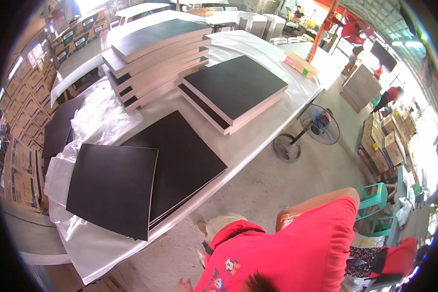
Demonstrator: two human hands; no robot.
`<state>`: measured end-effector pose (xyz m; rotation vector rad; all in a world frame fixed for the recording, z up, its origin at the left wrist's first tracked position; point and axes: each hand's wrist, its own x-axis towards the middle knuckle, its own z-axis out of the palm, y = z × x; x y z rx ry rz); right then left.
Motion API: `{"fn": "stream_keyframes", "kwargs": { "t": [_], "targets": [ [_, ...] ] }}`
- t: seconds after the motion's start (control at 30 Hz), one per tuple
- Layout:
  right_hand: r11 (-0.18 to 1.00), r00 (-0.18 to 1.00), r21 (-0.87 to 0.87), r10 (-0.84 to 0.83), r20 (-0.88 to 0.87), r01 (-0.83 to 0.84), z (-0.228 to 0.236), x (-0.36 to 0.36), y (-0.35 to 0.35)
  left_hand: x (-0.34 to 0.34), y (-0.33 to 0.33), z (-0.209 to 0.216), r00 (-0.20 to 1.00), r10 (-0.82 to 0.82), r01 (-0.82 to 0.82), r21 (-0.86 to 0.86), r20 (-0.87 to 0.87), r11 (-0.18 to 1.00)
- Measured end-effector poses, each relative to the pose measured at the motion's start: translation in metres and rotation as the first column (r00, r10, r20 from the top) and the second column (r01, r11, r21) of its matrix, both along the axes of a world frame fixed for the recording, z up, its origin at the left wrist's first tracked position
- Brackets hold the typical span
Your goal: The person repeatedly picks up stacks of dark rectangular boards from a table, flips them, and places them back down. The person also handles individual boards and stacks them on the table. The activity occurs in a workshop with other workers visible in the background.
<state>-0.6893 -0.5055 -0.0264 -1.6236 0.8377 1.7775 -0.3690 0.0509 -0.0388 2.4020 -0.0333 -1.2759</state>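
Note:
At the lower edge, part of my left hand [185,285] shows beside my red shirt. Its fingertips look apart and nothing appears in them. My right arm is bent at the elbow, and the forearm runs back toward my waist; my right hand [282,223] is mostly hidden by the shirt. Neither hand touches the boards. Nearest to me, a thin black square board [113,187] overlaps a larger black board [182,153] on the covered table [250,146]. Beyond them lie two thick black-topped panels with pale edges [238,87], stacked slightly askew.
A taller stack of panels [155,44] stands at the far left of the table, near crumpled clear plastic [95,117]. A standing fan [319,124] is beside the table. Cartons [382,141] and green plastic chairs [372,199] are at right; other people work farther off.

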Motion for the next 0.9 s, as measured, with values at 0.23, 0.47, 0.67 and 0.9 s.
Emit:
{"fn": "stream_keyframes", "kwargs": {
  "t": [0.23,0.47,0.67,0.9],
  "targets": [
    [0.896,0.927,0.35,0.145,0.346,-0.271,0.006,0.253,0.089,0.069,0.028,0.046,1.0,0.0,0.001,-0.105,0.015,0.995],
    [0.957,-0.095,0.278,-0.286,0.954,-0.084,0.144,0.494,0.25,0.196,0.033,0.151,0.969,0.119,-0.04,-0.336,0.218,0.941],
    [0.995,-0.042,-0.101,0.101,0.994,0.005,0.099,0.544,0.361,0.321,0.046,0.128,0.812,0.254,0.102,-0.557,0.525,0.824],
    [0.883,-0.248,-0.442,0.468,0.848,0.155,0.042,0.528,0.395,0.372,0.008,0.034,0.478,0.046,0.283,-0.204,0.877,0.937]
  ]
}}
